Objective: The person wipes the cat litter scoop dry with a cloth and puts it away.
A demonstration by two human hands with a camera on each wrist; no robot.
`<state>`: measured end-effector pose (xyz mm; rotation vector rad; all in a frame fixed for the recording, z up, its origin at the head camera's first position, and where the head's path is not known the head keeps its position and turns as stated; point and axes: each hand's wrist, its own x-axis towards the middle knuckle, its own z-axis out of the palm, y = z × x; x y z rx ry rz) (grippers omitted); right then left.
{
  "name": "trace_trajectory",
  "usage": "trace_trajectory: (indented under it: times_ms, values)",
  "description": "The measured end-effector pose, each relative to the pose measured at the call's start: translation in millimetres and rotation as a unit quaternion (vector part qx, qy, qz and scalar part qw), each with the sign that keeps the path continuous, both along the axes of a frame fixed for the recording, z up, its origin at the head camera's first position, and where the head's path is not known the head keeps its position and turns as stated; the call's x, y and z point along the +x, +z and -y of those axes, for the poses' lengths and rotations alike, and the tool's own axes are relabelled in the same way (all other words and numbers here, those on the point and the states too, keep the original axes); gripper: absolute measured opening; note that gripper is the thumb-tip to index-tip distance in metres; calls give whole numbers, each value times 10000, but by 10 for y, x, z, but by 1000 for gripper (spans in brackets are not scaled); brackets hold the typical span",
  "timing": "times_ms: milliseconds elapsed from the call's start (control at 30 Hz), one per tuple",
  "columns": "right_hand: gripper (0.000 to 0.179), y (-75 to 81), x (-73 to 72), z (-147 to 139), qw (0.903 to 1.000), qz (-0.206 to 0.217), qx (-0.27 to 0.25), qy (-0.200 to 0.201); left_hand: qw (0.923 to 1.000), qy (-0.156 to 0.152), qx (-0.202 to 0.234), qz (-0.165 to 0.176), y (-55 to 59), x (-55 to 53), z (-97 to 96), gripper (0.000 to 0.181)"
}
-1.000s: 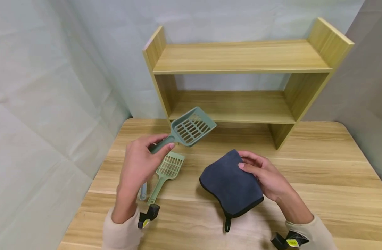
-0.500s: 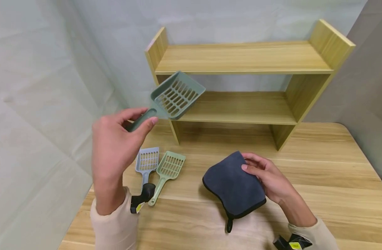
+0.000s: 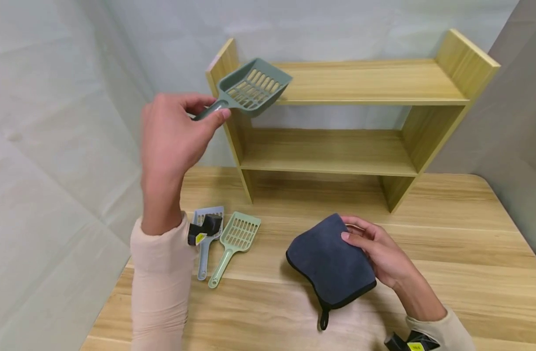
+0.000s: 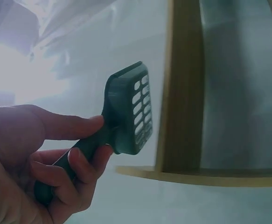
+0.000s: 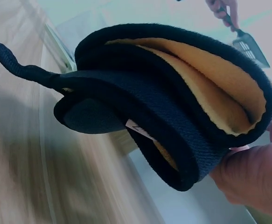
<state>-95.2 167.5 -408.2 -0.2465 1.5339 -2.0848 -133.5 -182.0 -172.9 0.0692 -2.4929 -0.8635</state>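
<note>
My left hand grips the handle of a dark green slotted litter scoop, raised so that it overlaps the left end of the top shelf in the head view. In the left wrist view the thumb and curled fingers wrap the handle of the scoop. At the front right, my right hand pinches the edge of a folded navy cloth with black trim and a hanging loop. The right wrist view shows its folded layers with a tan inner side and a small white tag.
A wooden two-tier shelf stands at the back of the wooden table. Left of the cloth lie a light green scoop and a pale blue scoop, the blue one partly behind the left wrist camera. Pale sheeting hangs along the left side.
My left hand has lifted the dark green scoop from low over the table to the top shelf's height, shifting slightly left. The right hand and cloth have stayed nearly still.
</note>
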Motion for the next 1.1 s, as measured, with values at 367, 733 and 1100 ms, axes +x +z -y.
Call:
trace_trajectory:
  times_ms: [367, 733, 1100]
  values:
    - [34, 2, 7, -61, 9997, 130, -75, 175, 9997, 66, -126, 206, 85, -420, -107, 30]
    - [35, 5, 30, -82, 9998, 140, -68, 151, 9985, 296, -318, 344, 59, -632, -279, 34]
    - [34, 22, 41, -96, 9999, 103, -74, 112, 9988, 300, -325, 210, 15, -613, -255, 44]
